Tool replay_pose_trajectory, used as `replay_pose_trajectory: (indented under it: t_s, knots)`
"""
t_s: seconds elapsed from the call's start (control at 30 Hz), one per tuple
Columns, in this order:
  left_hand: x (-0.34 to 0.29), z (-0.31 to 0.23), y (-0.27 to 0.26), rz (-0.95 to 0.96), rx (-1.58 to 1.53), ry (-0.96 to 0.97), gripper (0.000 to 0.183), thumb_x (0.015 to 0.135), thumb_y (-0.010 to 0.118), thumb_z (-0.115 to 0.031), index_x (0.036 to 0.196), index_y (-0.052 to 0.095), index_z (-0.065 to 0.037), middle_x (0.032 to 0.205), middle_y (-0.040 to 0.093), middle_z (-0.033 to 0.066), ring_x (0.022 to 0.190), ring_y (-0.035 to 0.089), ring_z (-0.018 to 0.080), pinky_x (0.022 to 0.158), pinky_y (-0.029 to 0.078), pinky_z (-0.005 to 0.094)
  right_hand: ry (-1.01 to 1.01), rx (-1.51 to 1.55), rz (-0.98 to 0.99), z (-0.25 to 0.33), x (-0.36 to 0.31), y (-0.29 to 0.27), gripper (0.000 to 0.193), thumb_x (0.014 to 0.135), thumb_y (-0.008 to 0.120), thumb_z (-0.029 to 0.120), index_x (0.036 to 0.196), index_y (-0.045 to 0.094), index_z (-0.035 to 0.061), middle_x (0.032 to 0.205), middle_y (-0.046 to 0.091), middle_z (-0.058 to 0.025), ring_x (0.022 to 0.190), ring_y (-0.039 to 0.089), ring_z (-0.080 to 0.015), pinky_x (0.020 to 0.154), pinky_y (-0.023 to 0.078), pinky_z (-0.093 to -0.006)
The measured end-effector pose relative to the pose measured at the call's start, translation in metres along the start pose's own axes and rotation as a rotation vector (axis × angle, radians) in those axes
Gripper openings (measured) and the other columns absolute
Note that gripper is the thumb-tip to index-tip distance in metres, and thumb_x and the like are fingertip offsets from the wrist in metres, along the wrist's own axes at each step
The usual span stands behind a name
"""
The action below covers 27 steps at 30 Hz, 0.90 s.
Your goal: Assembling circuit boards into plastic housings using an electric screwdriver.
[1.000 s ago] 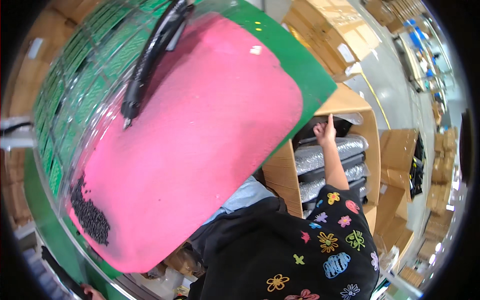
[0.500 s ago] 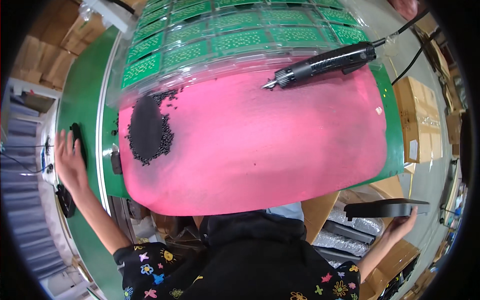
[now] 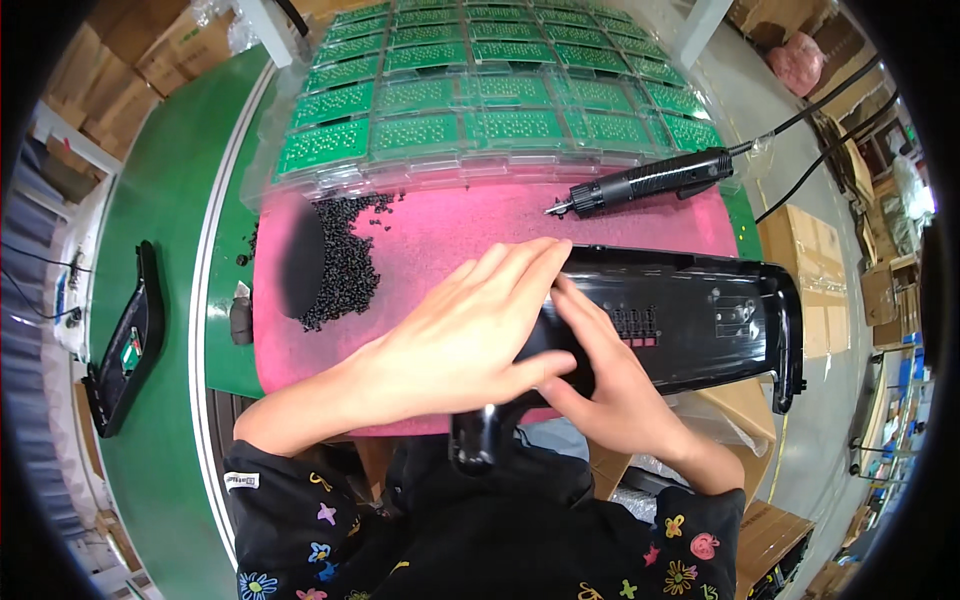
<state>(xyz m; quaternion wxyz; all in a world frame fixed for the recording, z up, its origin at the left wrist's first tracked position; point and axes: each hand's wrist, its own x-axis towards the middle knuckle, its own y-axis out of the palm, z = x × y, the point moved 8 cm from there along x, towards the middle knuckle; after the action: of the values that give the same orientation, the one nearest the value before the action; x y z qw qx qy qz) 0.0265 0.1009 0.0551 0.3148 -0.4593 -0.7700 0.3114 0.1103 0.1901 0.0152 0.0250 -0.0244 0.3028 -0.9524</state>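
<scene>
Apparent positioning step: left hand (image 3: pixel 455 340) and right hand (image 3: pixel 622 392) meet at a black shell (image 3: pixel 690 290), partly over the pink mat (image 3: pixel 450 225); grip cannot be told; the next move calls for steady support.

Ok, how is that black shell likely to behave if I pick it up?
The shell is probably stiff, as its raised rim keeps a clean shape. Its open, hollow form suggests it's fairly light for its size. The bright reflections hint at a smooth surface that may be slippery.
</scene>
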Motion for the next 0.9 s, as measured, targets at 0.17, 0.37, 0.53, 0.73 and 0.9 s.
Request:
replay_pose_trajectory:
  t_s: [0.17,0.37,0.53,0.73,0.9]
  knots:
    - [0.013,0.034,0.003,-0.069,0.255,0.038,0.059,0.082,0.069,-0.016,0.134,0.048,0.001,0.12,0.056,0.0161,0.105,0.054,0.0345,0.09,0.046,0.0436,-0.005,-0.084,-0.006,0.021,0.033,-0.013,0.048,0.087,0.067,0.015,0.127,0.048,-0.0026,0.12,0.057,-0.0233,0.111,0.06,-0.037,0.092,0.049,-0.0405]
    - [0.009,0.065,-0.014,-0.285,0.297,0.043,0.018,0.079,0.069,-0.017,0.074,0.058,-0.003,0.075,0.056,0.011,0.076,0.057,0.0302,0.069,0.047,0.0404,0.096,-0.565,-0.268,0.015,0.08,-0.078,0.015,0.089,0.064,0.014,0.081,0.059,0.0023,0.082,0.066,-0.0159,0.071,0.065,-0.031,0.062,0.05,-0.0402]
    - [-0.003,0.079,-0.027,-0.308,0.387,-0.102,0.018,0.068,0.065,-0.017,0.069,0.055,-0.004,0.078,0.055,0.0101,0.078,0.055,0.0296,0.068,0.044,0.0427,0.082,-1.075,-0.448,-0.046,0.149,-0.174,0.015,0.092,0.056,0.013,0.1,0.059,0.0012,0.099,0.066,-0.0194,0.091,0.063,-0.0362,0.079,0.049,-0.0465]
    - [-0.007,0.079,-0.034,-0.303,0.312,-0.119,0.017,0.068,0.063,-0.007,0.084,0.058,-0.002,0.087,0.054,0.0101,0.086,0.053,0.0293,0.075,0.042,0.0411,0.437,-0.955,-0.212,-0.151,0.165,-0.231,0.032,0.091,0.052,0.017,0.118,0.06,0.001,0.111,0.066,-0.0256,0.108,0.061,-0.0418,0.097,0.047,-0.0462]
    - [-0.005,0.084,-0.035,-0.275,0.274,-0.082,0.021,0.068,0.058,-0.001,0.089,0.058,-0.001,0.088,0.054,0.0113,0.088,0.052,0.0308,0.077,0.043,0.041,0.453,-0.913,-0.23,-0.152,0.155,-0.226,0.038,0.092,0.047,0.02,0.124,0.06,0.0058,0.119,0.064,-0.0249,0.114,0.059,-0.04,0.099,0.047,-0.0479]
